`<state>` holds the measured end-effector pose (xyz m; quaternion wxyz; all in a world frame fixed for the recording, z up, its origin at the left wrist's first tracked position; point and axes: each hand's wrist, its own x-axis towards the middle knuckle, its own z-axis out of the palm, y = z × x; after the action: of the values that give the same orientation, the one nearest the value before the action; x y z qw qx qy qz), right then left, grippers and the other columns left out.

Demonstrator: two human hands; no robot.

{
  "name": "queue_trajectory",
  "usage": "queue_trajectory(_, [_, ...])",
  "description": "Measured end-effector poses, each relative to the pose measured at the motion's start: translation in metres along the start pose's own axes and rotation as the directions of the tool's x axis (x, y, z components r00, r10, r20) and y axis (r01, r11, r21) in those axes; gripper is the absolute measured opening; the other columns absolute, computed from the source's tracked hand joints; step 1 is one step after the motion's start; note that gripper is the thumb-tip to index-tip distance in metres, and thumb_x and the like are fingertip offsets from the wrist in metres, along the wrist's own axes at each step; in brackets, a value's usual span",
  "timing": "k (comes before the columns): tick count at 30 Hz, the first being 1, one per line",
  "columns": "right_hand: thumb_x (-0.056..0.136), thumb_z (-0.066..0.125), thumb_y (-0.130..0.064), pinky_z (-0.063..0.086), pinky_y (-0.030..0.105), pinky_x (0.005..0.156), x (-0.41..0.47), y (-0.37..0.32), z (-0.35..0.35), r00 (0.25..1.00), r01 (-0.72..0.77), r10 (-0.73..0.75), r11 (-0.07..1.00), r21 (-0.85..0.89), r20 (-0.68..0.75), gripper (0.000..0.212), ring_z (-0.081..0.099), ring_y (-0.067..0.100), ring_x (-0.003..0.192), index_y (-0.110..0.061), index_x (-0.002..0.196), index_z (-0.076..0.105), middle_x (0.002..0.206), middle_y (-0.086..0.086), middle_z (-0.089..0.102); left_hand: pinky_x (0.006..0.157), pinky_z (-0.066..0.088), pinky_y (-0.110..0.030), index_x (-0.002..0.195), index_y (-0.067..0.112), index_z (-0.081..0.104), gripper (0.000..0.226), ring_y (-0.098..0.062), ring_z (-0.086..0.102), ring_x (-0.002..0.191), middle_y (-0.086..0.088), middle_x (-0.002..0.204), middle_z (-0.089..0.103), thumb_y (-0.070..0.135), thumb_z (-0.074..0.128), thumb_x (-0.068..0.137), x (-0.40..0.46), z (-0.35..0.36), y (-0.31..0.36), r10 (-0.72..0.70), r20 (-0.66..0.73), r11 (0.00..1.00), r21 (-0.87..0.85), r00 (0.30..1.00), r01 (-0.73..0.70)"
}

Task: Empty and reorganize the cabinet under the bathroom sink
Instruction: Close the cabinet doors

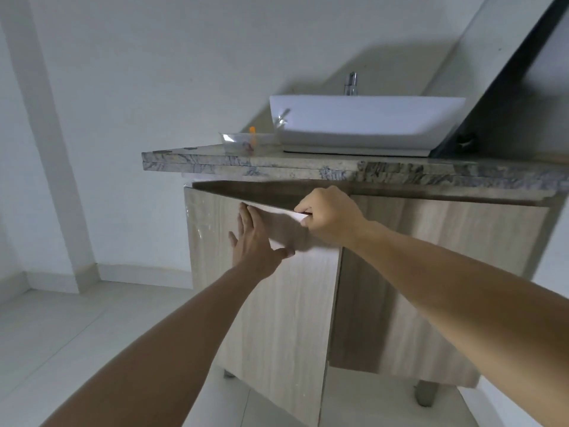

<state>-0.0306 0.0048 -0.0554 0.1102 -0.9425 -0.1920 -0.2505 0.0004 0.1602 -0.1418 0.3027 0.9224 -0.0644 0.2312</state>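
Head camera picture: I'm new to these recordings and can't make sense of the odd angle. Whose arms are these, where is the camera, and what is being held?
There is no machine here. A person wears one wide-angle camera on the head, so you see their own two bare arms reaching forward.

The right hand grips the top corner of the left cabinet door, which stands slightly ajar. The left hand lies flat and open against that door's front, holding nothing.

Above is a stone countertop carrying a white basin with a tap behind it. Beside the basin sits a clear container with something orange in it; I cannot tell what.
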Motion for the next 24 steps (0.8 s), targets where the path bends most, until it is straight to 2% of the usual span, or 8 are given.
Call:
queue_trajectory(3, [0.077, 0.062, -0.013, 0.035, 0.028, 0.052, -0.001, 0.024, 0.018, 0.984, -0.007, -0.011, 0.995, -0.101, -0.179, 0.023, 0.04, 0.02, 0.052, -0.011, 0.055, 0.055, 0.05, 0.0, 0.049, 0.119, -0.007, -0.051, 0.149, 0.01, -0.024, 0.13, -0.024, -0.024, 0.146, -0.008, 0.157, -0.03, 0.061, 0.07, 0.075, 0.016, 0.017, -0.002, 0.064, -0.068, 0.993, 0.107, 0.996, -0.056])
queue_trajectory(5, [0.081, 0.062, -0.015, 0.045, 0.033, 0.06, -0.002, 0.039, 0.035, 0.954, 0.029, -0.103, 0.967, -0.254, -0.282, 0.013, 0.054, 0.025, 0.064, -0.011, 0.077, 0.073, 0.064, 0.003, 0.067, 0.117, -0.014, -0.049, 0.148, 0.01, -0.026, 0.126, -0.023, -0.029, 0.143, -0.008, 0.155, -0.035, 0.062, 0.065, 0.078, 0.024, 0.031, -0.006, 0.11, -0.102, 0.987, 0.129, 0.989, -0.096])
queue_trajectory(9, [0.084, 0.066, -0.004, 0.048, 0.043, 0.078, -0.004, 0.063, 0.053, 0.907, 0.037, -0.191, 0.924, -0.381, -0.376, 0.036, 0.06, 0.031, 0.095, -0.013, 0.119, 0.069, 0.1, 0.003, 0.073, 0.117, -0.012, -0.052, 0.146, 0.01, -0.029, 0.118, -0.025, -0.03, 0.143, -0.01, 0.155, -0.034, 0.046, 0.066, 0.086, 0.039, 0.05, -0.007, 0.168, -0.132, 0.968, 0.209, 0.977, -0.139])
queue_trajectory(12, [0.086, 0.068, -0.006, 0.046, 0.044, 0.088, -0.004, 0.084, 0.061, 0.855, 0.035, -0.258, 0.894, -0.446, -0.45, 0.029, 0.059, 0.03, 0.103, -0.012, 0.115, 0.07, 0.112, 0.006, 0.069, 0.117, -0.006, -0.056, 0.147, 0.012, -0.024, 0.117, -0.03, -0.023, 0.146, -0.013, 0.158, -0.024, 0.027, 0.074, 0.084, 0.05, 0.061, -0.009, 0.212, -0.167, 0.952, 0.256, 0.963, -0.165])
queue_trajectory(15, [0.089, 0.066, -0.007, 0.048, 0.043, 0.091, -0.007, 0.108, 0.07, 0.784, 0.076, -0.381, 0.843, -0.533, -0.49, 0.013, 0.061, 0.029, 0.103, -0.009, 0.1, 0.072, 0.112, 0.007, 0.069, 0.115, 0.001, -0.06, 0.153, 0.006, -0.002, 0.112, -0.036, -0.008, 0.148, -0.017, 0.161, -0.005, 0.021, 0.079, 0.078, 0.058, 0.071, -0.008, 0.46, -0.164, 0.837, 0.407, 0.873, -0.365])
queue_trajectory(17, [0.09, 0.059, -0.001, 0.047, 0.048, 0.1, -0.014, 0.123, 0.079, 0.811, 0.082, -0.398, 0.804, -0.589, -0.429, 0.023, 0.061, 0.032, 0.115, -0.003, 0.109, 0.071, 0.125, 0.012, 0.066, 0.117, 0.002, -0.058, 0.154, 0.007, -0.003, 0.111, -0.034, -0.01, 0.148, -0.014, 0.162, -0.008, 0.026, 0.077, 0.079, 0.061, 0.076, -0.007, 0.576, -0.073, 0.727, 0.5, 0.814, -0.47])
queue_trajectory(20, [0.085, 0.049, 0.006, 0.037, 0.056, 0.111, -0.026, 0.136, 0.09, 0.904, 0.079, -0.323, 0.772, -0.631, -0.281, 0.047, 0.045, 0.042, 0.134, 0.009, 0.131, 0.055, 0.143, 0.025, 0.048, 0.118, -0.004, -0.056, 0.149, 0.009, -0.023, 0.125, -0.033, -0.026, 0.144, -0.011, 0.157, -0.028, 0.043, 0.075, 0.078, 0.069, 0.081, -0.006, 0.52, 0.043, 0.699, 0.553, 0.853, -0.454])
queue_trajectory(24, [0.08, 0.045, 0.002, 0.009, 0.06, 0.119, -0.031, 0.136, 0.092, 0.968, -0.029, -0.137, 0.767, -0.641, -0.208, 0.068, 0.021, 0.042, 0.146, 0.004, 0.147, 0.034, 0.156, 0.024, 0.027, 0.117, -0.004, -0.059, 0.143, 0.011, -0.036, 0.133, -0.034, -0.032, 0.141, -0.011, 0.153, -0.037, 0.05, 0.073, 0.077, 0.078, 0.089, -0.001, 0.449, 0.086, 0.692, 0.596, 0.89, -0.407])
